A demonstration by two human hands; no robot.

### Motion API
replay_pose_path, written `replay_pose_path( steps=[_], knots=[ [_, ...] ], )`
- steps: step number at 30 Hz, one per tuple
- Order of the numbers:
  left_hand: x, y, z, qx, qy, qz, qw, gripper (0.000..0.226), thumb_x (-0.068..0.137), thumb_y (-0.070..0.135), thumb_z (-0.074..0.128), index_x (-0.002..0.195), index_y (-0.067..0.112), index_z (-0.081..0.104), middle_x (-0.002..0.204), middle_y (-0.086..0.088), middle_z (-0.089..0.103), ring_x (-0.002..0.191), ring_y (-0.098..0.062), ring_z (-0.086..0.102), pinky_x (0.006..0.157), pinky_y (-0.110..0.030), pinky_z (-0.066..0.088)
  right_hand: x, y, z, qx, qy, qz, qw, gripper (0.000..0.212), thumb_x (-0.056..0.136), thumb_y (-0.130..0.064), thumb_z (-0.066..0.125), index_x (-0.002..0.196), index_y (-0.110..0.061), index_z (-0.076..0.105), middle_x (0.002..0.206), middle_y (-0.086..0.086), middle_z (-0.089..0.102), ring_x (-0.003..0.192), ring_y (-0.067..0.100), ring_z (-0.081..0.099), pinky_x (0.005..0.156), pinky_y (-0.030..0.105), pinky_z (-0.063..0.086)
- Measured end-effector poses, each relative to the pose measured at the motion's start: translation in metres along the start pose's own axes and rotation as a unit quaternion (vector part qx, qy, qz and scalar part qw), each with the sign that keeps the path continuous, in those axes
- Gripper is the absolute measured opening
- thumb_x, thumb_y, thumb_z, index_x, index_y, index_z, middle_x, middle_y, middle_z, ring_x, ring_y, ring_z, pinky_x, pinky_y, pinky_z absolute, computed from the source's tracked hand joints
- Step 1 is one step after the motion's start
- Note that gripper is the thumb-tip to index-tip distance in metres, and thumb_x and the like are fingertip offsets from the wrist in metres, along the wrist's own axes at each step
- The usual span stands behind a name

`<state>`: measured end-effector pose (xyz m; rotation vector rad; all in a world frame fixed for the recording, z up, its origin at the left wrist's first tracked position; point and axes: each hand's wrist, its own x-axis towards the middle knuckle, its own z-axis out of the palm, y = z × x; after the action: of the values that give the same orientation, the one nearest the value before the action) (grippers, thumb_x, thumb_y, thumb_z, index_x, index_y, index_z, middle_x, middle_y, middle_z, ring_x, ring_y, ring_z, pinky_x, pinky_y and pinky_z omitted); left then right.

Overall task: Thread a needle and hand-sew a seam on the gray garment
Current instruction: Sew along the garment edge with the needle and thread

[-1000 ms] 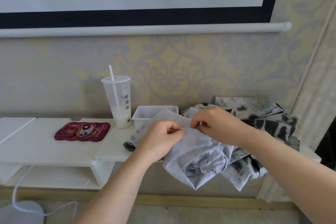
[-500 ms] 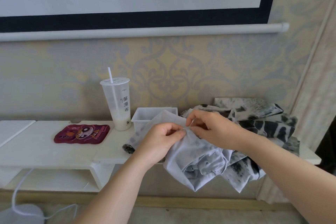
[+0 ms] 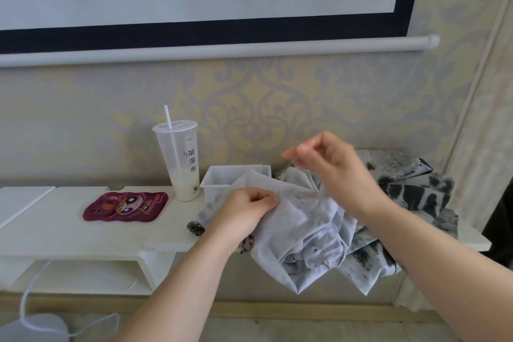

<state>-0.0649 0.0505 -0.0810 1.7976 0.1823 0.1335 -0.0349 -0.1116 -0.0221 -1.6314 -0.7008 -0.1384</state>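
The crumpled pale gray cloth garment (image 3: 305,228) is lying bunched on the white table (image 3: 69,233), with one end hanging over the front edge. The left hand (image 3: 244,212) is pinching the garment's upper fold. The right hand (image 3: 336,166) is hovering above the garment with its fingertips drawn together; blur is hiding whether they grip anything. A white plastic box (image 3: 222,176) is sitting behind the garment, and a tall clear lidded cup (image 3: 179,164) is standing to its left.
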Motion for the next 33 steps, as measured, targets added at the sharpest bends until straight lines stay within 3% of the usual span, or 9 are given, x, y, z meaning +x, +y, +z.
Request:
replay_pose_path(
  steps=[4,7,11,18,22,24,26,30,33],
  knots=[
    [0.002,-0.004,0.000,0.030,0.011,0.008,0.999,0.021,0.090,0.024,0.060,0.072,0.019,0.070,0.068,0.008,0.067,0.068,-0.011,0.059,0.063,-0.024,0.043,0.003,-0.031,0.001,0.368,-0.072,0.139,0.917,0.021,0.100,-0.012,0.037,0.080,-0.011,0.045,0.057,0.001,0.042,0.042,0.011,0.043,0.061,0.032,0.057],
    [0.002,-0.003,-0.001,0.012,0.028,0.003,1.000,0.020,0.090,0.022,0.061,0.072,0.023,0.070,0.056,0.017,0.062,0.061,-0.006,0.055,0.056,-0.021,0.039,-0.006,-0.027,0.002,0.159,-0.183,0.223,0.944,0.020,0.099,-0.017,0.042,0.085,-0.008,0.052,0.058,-0.001,0.028,0.043,0.009,0.028,0.056,0.025,0.054],
    [-0.001,0.001,-0.003,0.003,0.037,0.023,0.999,0.013,0.089,0.021,0.063,0.078,0.024,0.071,0.072,0.010,0.069,0.068,-0.005,0.060,0.058,-0.017,0.043,-0.014,0.012,0.012,-0.340,-0.153,0.113,0.921,0.020,0.089,-0.038,0.059,0.091,-0.019,0.062,0.066,-0.010,0.049,0.053,0.002,0.045,0.049,0.011,0.036],
    [-0.005,0.002,-0.004,0.037,0.034,0.055,0.997,0.008,0.090,0.022,0.063,0.090,0.021,0.071,0.084,0.010,0.071,0.073,0.003,0.062,0.060,-0.008,0.045,-0.011,0.023,0.011,-0.258,-0.097,0.084,0.958,0.020,0.086,-0.027,0.067,0.070,-0.016,0.064,0.041,-0.012,0.034,0.037,0.005,0.032,0.043,0.013,0.026],
    [-0.002,0.000,-0.006,0.045,0.048,0.046,0.997,0.011,0.090,0.021,0.062,0.081,0.022,0.069,0.079,0.010,0.069,0.070,-0.003,0.061,0.063,-0.017,0.047,-0.006,0.004,0.004,-0.025,-0.049,0.041,0.998,0.024,0.083,-0.029,0.068,0.064,-0.016,0.059,0.049,-0.008,0.033,0.049,0.011,0.029,0.054,0.029,0.036],
    [-0.002,0.000,-0.006,0.047,0.048,0.046,0.997,0.013,0.090,0.023,0.062,0.080,0.022,0.069,0.076,0.011,0.069,0.064,0.002,0.060,0.060,-0.015,0.046,-0.004,-0.008,0.003,0.135,-0.070,0.058,0.987,0.022,0.081,-0.025,0.064,0.064,-0.013,0.054,0.047,-0.009,0.031,0.045,0.008,0.028,0.066,0.046,0.050],
    [-0.002,0.002,-0.006,0.046,0.047,0.052,0.996,0.015,0.091,0.024,0.061,0.078,0.022,0.070,0.074,0.011,0.069,0.058,0.007,0.058,0.055,-0.010,0.044,-0.005,-0.016,0.003,0.227,-0.115,0.094,0.963,0.020,0.080,-0.019,0.060,0.065,-0.010,0.052,0.045,-0.007,0.026,0.040,0.005,0.027,0.083,0.042,0.054],
    [-0.003,0.006,-0.008,0.053,0.057,0.072,0.994,0.011,0.091,0.021,0.061,0.083,0.021,0.069,0.079,0.011,0.069,0.064,0.006,0.058,0.052,-0.004,0.041,-0.006,-0.016,-0.003,0.085,-0.159,0.141,0.973,0.019,0.085,-0.025,0.062,0.086,-0.006,0.063,0.049,-0.007,0.024,0.042,0.009,0.024,0.075,0.033,0.057],
    [-0.006,0.006,-0.009,0.059,0.052,0.107,0.991,0.007,0.091,0.021,0.062,0.087,0.024,0.068,0.086,0.008,0.070,0.073,0.000,0.061,0.060,-0.004,0.042,-0.002,-0.004,-0.006,-0.151,-0.138,0.149,0.968,0.023,0.093,-0.030,0.057,0.110,-0.015,0.058,0.060,-0.011,0.042,0.039,0.003,0.049,0.055,0.014,0.050]
  ],
)
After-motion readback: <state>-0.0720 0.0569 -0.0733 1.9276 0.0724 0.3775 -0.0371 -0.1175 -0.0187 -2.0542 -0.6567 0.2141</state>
